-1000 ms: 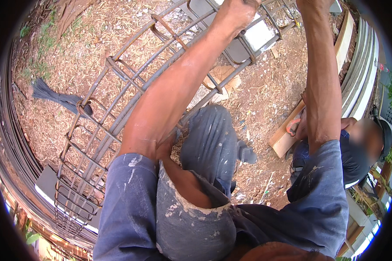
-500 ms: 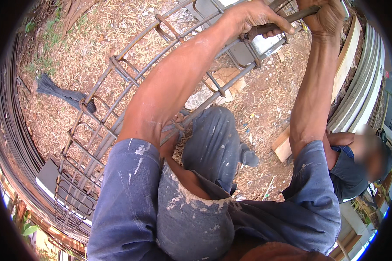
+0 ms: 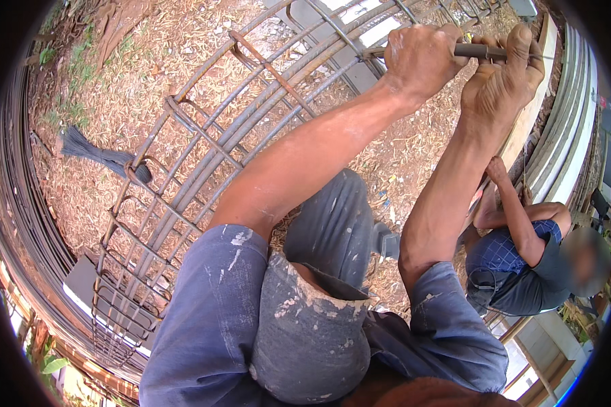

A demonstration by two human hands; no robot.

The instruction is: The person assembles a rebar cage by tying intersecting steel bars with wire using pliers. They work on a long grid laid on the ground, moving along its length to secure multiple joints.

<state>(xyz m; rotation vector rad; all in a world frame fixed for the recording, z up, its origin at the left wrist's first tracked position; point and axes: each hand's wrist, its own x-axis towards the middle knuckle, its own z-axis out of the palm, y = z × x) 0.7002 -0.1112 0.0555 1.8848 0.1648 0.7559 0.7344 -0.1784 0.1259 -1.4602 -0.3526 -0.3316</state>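
A steel rebar cage (image 3: 254, 115) runs diagonally from lower left to the top, its long bars crossed by bent stirrups. Beside its upper part my left hand (image 3: 424, 64) is closed in a fist round a dark metal bar-like tool (image 3: 480, 51). The tool's left end sticks out near a cage bar. My right hand (image 3: 499, 85), palm turned up, wraps its fingers round the same tool's right end, thumb raised. My fists hide much of the tool, so its exact kind cannot be made out.
A bundle of dark tie wire (image 3: 102, 154) lies beyond the cage. Long dark bars (image 3: 24, 197) are stacked at left. A pale board (image 3: 540, 91) and stacked planks (image 3: 565, 132) stand at right. A co-worker (image 3: 512, 254) crouches close on my right. Grey blocks (image 3: 81, 278) sit under the cage.
My left hand has moved right and turned knuckles up; my right hand has come lower. The cage bar beside my knee no longer shows there. The co-worker is more fully in view.
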